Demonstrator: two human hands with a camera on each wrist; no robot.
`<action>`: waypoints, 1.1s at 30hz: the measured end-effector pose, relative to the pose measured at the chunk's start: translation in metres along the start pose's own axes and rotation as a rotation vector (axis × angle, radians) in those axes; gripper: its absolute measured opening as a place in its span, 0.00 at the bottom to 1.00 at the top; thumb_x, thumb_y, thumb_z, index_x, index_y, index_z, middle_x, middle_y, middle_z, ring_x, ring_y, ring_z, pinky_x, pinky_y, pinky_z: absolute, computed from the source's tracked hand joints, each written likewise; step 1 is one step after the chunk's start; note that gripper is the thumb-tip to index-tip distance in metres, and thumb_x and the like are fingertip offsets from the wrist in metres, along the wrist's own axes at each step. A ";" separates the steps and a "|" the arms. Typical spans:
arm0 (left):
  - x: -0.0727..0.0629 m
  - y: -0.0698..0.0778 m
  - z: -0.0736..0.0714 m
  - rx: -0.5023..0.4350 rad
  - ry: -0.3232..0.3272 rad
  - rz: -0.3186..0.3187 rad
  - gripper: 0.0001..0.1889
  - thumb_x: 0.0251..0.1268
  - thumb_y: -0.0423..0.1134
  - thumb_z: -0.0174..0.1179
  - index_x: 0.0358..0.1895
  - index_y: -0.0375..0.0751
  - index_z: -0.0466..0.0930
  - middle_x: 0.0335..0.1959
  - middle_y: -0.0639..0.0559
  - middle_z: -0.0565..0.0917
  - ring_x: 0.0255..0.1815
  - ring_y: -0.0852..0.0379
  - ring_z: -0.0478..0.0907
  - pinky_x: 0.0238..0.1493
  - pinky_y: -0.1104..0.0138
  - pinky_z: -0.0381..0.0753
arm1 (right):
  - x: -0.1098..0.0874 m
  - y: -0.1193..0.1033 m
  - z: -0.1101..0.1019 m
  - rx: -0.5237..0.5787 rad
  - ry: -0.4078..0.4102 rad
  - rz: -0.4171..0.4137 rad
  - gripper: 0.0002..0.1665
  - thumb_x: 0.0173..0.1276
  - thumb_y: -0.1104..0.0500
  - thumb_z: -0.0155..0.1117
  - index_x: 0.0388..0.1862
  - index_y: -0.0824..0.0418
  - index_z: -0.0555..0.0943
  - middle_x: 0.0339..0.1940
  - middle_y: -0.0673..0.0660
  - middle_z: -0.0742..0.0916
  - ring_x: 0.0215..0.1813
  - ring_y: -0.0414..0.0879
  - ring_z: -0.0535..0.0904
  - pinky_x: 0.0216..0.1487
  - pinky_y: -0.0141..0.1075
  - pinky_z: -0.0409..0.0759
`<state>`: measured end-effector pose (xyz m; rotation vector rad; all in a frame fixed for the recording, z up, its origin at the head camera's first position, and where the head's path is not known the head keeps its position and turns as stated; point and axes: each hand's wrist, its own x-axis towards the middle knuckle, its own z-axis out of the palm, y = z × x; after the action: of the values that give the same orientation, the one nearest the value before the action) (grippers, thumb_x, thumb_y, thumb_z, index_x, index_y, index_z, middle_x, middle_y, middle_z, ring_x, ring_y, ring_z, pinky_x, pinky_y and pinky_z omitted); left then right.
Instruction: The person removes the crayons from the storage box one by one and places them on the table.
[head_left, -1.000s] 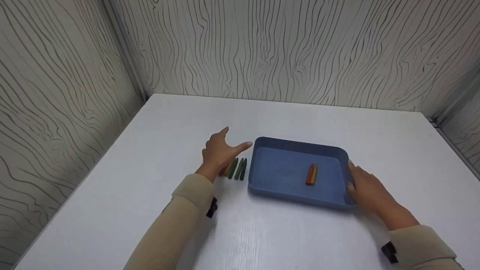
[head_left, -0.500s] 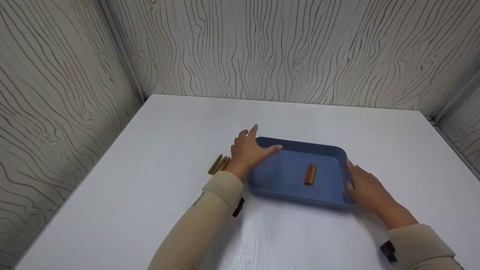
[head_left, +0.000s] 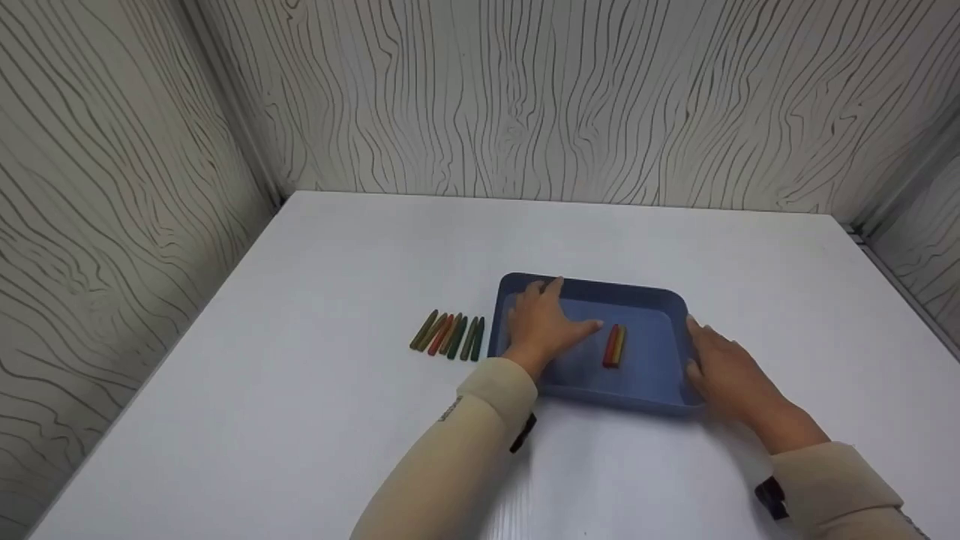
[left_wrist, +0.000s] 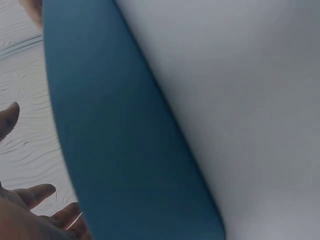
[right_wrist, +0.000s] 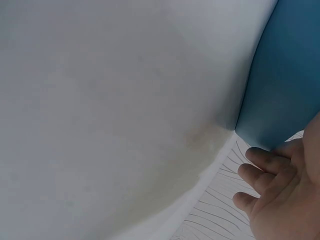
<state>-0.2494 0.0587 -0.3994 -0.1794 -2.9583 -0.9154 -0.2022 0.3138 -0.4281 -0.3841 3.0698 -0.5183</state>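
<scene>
My left hand (head_left: 541, 324) is over the left part of a shallow blue tray (head_left: 592, 395), fingers spread and thumb pointing right; it holds nothing. Its thumb tip is near a red crayon (head_left: 610, 346) and a yellow crayon (head_left: 619, 346), which lie side by side inside the tray. At the tray's right wall, my right hand (head_left: 727, 375) grips the edge, thumb at the rim and fingers along the outside. The right wrist view shows bent fingers (right_wrist: 260, 175) by the tray's outer wall (right_wrist: 280, 85). In the left wrist view, the tray wall (left_wrist: 120, 130) hides the crayons.
Several crayons (head_left: 448, 335) in green, orange, red and brownish tones lie in a row on the white table (head_left: 300, 420), just left of the tray. Wood-grain patterned panels (head_left: 510, 97) stand behind the table and on both sides.
My left hand has moved right, from above the crayon row to over the tray, its fingers still spread. The whole row now shows. My right hand stays at the tray's right edge.
</scene>
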 end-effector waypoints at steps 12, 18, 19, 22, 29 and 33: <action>-0.004 0.012 0.028 -0.025 -0.066 0.003 0.37 0.50 0.55 0.71 0.66 0.51 0.72 0.62 0.51 0.73 0.62 0.51 0.68 0.61 0.59 0.66 | 0.000 -0.003 -0.001 0.012 -0.016 0.007 0.37 0.71 0.63 0.46 0.72 0.78 0.47 0.67 0.80 0.61 0.69 0.72 0.53 0.66 0.60 0.50; -0.005 0.014 0.036 -0.031 -0.102 0.015 0.36 0.46 0.51 0.74 0.64 0.51 0.74 0.57 0.54 0.76 0.58 0.54 0.71 0.58 0.63 0.68 | 0.000 -0.003 -0.001 0.016 -0.010 0.006 0.36 0.70 0.63 0.45 0.72 0.78 0.48 0.67 0.80 0.61 0.69 0.72 0.53 0.65 0.61 0.50; -0.006 0.014 0.037 -0.032 -0.104 0.019 0.36 0.45 0.51 0.75 0.63 0.51 0.75 0.56 0.54 0.77 0.58 0.55 0.71 0.58 0.63 0.68 | -0.001 -0.003 -0.001 0.016 -0.010 0.006 0.36 0.70 0.63 0.45 0.72 0.78 0.48 0.67 0.79 0.61 0.69 0.72 0.53 0.65 0.61 0.50; -0.007 0.015 0.041 -0.044 -0.114 0.026 0.36 0.44 0.49 0.76 0.61 0.49 0.77 0.53 0.54 0.78 0.57 0.56 0.71 0.57 0.65 0.68 | -0.001 -0.003 -0.001 0.019 -0.006 0.002 0.36 0.70 0.63 0.44 0.72 0.77 0.48 0.67 0.79 0.61 0.69 0.72 0.54 0.65 0.61 0.51; -0.008 0.017 0.046 -0.033 -0.131 0.052 0.33 0.41 0.47 0.78 0.57 0.48 0.80 0.50 0.55 0.78 0.55 0.58 0.71 0.56 0.68 0.68 | -0.001 -0.002 -0.002 0.025 -0.002 0.018 0.36 0.71 0.62 0.44 0.73 0.76 0.48 0.67 0.80 0.61 0.68 0.72 0.54 0.65 0.61 0.51; -0.007 0.017 0.048 -0.019 -0.141 0.049 0.33 0.41 0.47 0.78 0.56 0.48 0.81 0.48 0.55 0.78 0.53 0.58 0.71 0.55 0.67 0.68 | -0.002 -0.003 -0.003 0.022 -0.009 0.026 0.36 0.71 0.62 0.44 0.73 0.76 0.48 0.67 0.80 0.60 0.68 0.73 0.54 0.65 0.61 0.50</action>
<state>-0.2401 0.0993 -0.4297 -0.3295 -3.0574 -0.9640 -0.2000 0.3119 -0.4246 -0.3453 3.0533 -0.5479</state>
